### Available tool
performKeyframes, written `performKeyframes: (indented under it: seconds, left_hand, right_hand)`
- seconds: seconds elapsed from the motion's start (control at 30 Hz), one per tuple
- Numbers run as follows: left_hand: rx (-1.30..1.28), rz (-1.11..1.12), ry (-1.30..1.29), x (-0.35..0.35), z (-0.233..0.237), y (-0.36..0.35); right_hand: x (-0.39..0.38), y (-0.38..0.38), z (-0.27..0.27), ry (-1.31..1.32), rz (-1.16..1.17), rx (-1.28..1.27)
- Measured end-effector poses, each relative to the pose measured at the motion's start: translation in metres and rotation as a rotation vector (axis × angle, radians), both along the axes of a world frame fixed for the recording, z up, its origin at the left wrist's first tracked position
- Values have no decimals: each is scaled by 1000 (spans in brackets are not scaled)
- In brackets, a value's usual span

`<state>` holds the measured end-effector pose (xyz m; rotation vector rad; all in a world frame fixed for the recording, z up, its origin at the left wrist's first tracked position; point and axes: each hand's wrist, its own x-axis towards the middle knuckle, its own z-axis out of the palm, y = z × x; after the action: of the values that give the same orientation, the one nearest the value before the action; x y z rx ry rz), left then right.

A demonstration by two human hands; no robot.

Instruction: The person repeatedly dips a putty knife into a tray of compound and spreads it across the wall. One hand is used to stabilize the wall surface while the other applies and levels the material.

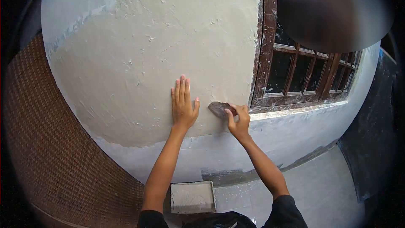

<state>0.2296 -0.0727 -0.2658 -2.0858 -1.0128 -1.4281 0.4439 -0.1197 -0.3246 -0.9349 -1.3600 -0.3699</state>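
Note:
Wet-looking beige plaster coats much of the wall, with small ridges and lumps across it. My left hand lies flat on this coating, fingers pointing up and thumb apart. To its right, my right hand pinches a dark, flat scraper between thumb and fingers, near the lower left corner of the window frame. The scraper's face is against or very close to the wall; exact contact cannot be made out.
A brown wooden window with dark panes is at the upper right, partly behind a blurred oval. Woven matting stands at the left. On the tiled floor rests a tray of beige material.

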Motion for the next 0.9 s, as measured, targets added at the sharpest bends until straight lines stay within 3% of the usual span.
performKeyframes:
  seconds: [0.17, 0.2, 0.27, 0.33, 0.4, 0.47, 0.57, 0.63, 0.7, 0.73, 0.83, 0.9]
  left_hand:
    - [-48, 15, 35, -5, 2, -1]
    - [-49, 19, 34, -5, 1, -1]
    - [-47, 12, 23, -3, 2, -1]
    - [-33, 9, 7, 0, 0, -1]
    - [-19, -1, -11, 3, -1, 1]
    - [6, -6, -33, 4, -2, 3]
    - [0, 7, -23, 3, -2, 4]
    - [-18, 9, -9, 0, -1, 3]
    - [-41, 18, 3, -3, -1, 3]
    - [-38, 22, 4, -2, -2, 2]
    - [-21, 40, 0, 0, -2, 4]
    - [-16, 44, -4, 3, -5, 6]
  right_hand:
    - [48, 8, 18, 363, -282, 80]
    - [57, 6, 22, 362, -279, 78]
    - [68, 3, 26, 731, 10, 185]
    - [56, -3, 21, 736, 56, 170]
    - [35, -7, 4, 371, -42, 11]
    - [5, -13, -3, 112, 67, 29]
    - [-5, -5, -10, -37, 54, -57]
    - [28, 8, 7, 177, -162, 109]
    - [57, 8, 13, 538, -79, 70]
    - [65, 9, 18, 657, -86, 176]
    - [61, -6, 24, 652, -36, 112]
    - [34, -11, 23, 292, -34, 41]
